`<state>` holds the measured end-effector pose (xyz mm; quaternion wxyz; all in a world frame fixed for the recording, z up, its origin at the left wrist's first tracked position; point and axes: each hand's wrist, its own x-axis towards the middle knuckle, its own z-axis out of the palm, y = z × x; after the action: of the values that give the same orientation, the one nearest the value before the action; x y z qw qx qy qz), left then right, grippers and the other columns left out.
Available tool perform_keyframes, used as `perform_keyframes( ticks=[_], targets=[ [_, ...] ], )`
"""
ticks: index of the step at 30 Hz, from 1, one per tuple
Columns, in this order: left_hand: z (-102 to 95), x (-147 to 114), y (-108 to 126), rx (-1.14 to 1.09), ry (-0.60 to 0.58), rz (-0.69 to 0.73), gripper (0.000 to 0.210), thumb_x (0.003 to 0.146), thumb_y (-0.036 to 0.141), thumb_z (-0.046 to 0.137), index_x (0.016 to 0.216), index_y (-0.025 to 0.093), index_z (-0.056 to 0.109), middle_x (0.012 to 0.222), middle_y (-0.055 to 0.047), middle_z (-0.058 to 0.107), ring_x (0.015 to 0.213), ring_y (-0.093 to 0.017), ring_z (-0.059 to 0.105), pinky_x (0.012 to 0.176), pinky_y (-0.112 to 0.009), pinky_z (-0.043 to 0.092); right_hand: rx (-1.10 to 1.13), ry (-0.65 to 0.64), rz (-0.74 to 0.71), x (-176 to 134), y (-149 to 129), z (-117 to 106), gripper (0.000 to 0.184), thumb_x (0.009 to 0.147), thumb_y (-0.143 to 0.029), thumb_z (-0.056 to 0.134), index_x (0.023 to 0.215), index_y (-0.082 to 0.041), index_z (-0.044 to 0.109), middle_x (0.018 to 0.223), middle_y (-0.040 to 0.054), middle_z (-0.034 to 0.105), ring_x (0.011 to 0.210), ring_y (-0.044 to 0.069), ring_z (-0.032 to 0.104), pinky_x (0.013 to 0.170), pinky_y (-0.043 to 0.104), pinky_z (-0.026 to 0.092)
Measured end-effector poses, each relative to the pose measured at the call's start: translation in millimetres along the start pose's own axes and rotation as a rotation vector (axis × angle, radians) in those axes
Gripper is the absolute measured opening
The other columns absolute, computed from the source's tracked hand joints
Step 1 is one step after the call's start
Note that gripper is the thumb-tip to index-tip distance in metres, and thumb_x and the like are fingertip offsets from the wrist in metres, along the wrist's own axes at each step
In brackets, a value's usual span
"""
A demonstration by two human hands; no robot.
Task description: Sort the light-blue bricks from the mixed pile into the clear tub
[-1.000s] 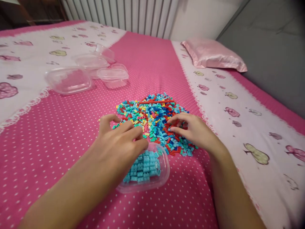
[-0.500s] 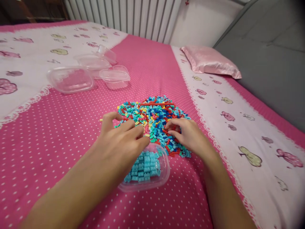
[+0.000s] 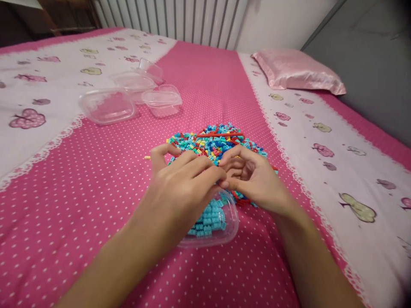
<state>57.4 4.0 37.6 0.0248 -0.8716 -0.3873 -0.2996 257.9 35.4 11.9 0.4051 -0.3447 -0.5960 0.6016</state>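
Observation:
My left hand (image 3: 183,184) is above a clear plastic container (image 3: 233,224), its thumb and index finger pinched together at the container's far side. Whatever sits in that pinch is hidden. My right hand (image 3: 257,179) meets it there, fingers curled, thumb tip close to the left fingertips; I cannot make out what it holds. In the container lie light blue toy bricks (image 3: 210,219), packed in rows. Just beyond the hands spreads a pile of small bricks (image 3: 221,147) in blue, turquoise, red and yellow. A long red stick (image 3: 220,135) rests on top of it.
Several clear plastic containers and lids (image 3: 107,107) stand at the back left. A pink satin pillow (image 3: 298,70) lies at the back right by a grey headboard (image 3: 369,77). One yellow brick (image 3: 147,157) lies apart on the pink dotted bedsheet (image 3: 112,171).
My right hand has left the brick pile and come toward my left hand, so their fingertips now meet above the container's far edge. The view has shifted slightly.

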Motion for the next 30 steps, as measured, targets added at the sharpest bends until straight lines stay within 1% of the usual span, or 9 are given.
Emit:
perform_keyframes(
  ticks=[4,6,8,10,13,16,22,26,30],
  targets=[
    [-4.7,1,-3,0.023,-0.031,-0.023,0.018,0.104,0.028,0.058,0.091,0.024,0.070,0.091,0.004,0.077,0.087,-0.019,0.064,0.097,-0.044,0.025,0.052,-0.035,0.037,-1,1,-2,0.044,0.068,-0.029,0.095,0.097,-0.024,0.062,0.078,-0.0049,0.070,0.065,0.011,0.070,0.060,0.022,0.055],
    [-6.7,0,-5,0.015,-0.032,-0.035,0.018,0.103,0.025,0.059,0.088,0.025,0.070,0.089,0.005,0.077,0.085,-0.019,0.063,0.096,-0.043,0.025,0.057,-0.049,0.031,-2,-1,-3,0.045,0.070,-0.029,0.093,0.100,-0.025,0.060,0.089,-0.0031,0.073,0.068,0.012,0.073,0.062,0.022,0.058],
    [-7.9,-2,-6,-0.009,-0.057,-0.085,0.015,0.098,0.023,0.065,0.084,0.025,0.070,0.083,0.007,0.075,0.080,-0.018,0.062,0.090,-0.042,0.026,0.002,-0.001,0.003,-2,-3,-4,0.044,0.072,-0.030,0.092,0.102,-0.026,0.059,0.108,-0.0006,0.073,0.073,0.012,0.075,0.065,0.023,0.060],
    [-7.9,-5,-5,-0.052,-0.141,-0.166,0.013,0.091,0.022,0.074,0.079,0.026,0.070,0.076,0.009,0.073,0.074,-0.017,0.060,0.083,-0.039,0.027,-0.105,0.117,-0.034,-2,-5,-5,0.041,0.075,-0.035,0.089,0.100,-0.025,0.058,0.116,0.0010,0.070,0.074,0.012,0.075,0.067,0.025,0.061],
    [-4.9,-10,0,-0.106,-0.239,-0.275,0.015,0.084,0.019,0.078,0.075,0.026,0.069,0.073,0.010,0.072,0.071,-0.016,0.062,0.077,-0.037,0.028,-0.230,0.286,-0.067,0,-6,-8,0.033,0.082,-0.040,0.082,0.096,-0.024,0.056,0.103,0.0009,0.068,0.072,0.013,0.073,0.065,0.026,0.061],
    [0.6,-12,5,-0.101,-0.252,-0.308,0.016,0.084,0.020,0.077,0.071,0.026,0.069,0.073,0.008,0.073,0.072,-0.018,0.064,0.075,-0.037,0.028,-0.261,0.346,-0.075,1,-7,-10,0.025,0.086,-0.036,0.076,0.095,-0.025,0.057,0.101,0.0013,0.066,0.073,0.013,0.072,0.065,0.026,0.060],
    [6.9,-16,6,-0.045,-0.307,-0.262,0.018,0.083,0.021,0.078,0.068,0.025,0.071,0.069,0.007,0.073,0.068,-0.018,0.064,0.074,-0.039,0.030,-0.260,0.298,-0.112,0,-7,-10,0.013,0.087,-0.026,0.073,0.091,-0.024,0.061,0.092,-0.0007,0.064,0.073,0.011,0.069,0.068,0.026,0.059],
    [7.1,-19,4,-0.023,-0.325,-0.205,0.022,0.089,0.023,0.073,0.068,0.025,0.069,0.067,0.006,0.072,0.068,-0.017,0.065,0.074,-0.038,0.032,-0.286,0.272,-0.136,1,-7,-13,0.010,0.088,-0.026,0.071,0.090,-0.023,0.061,0.082,-0.0023,0.065,0.069,0.011,0.066,0.065,0.026,0.056],
    [8.9,-20,2,-0.002,-0.325,-0.178,0.015,0.089,0.023,0.074,0.074,0.026,0.073,0.073,0.006,0.076,0.070,-0.018,0.066,0.074,-0.038,0.033,-0.292,0.286,-0.151,1,-10,-17,0.010,0.087,-0.026,0.071,0.088,-0.022,0.061,0.078,-0.0029,0.065,0.066,0.011,0.066,0.064,0.026,0.056]
  ],
)
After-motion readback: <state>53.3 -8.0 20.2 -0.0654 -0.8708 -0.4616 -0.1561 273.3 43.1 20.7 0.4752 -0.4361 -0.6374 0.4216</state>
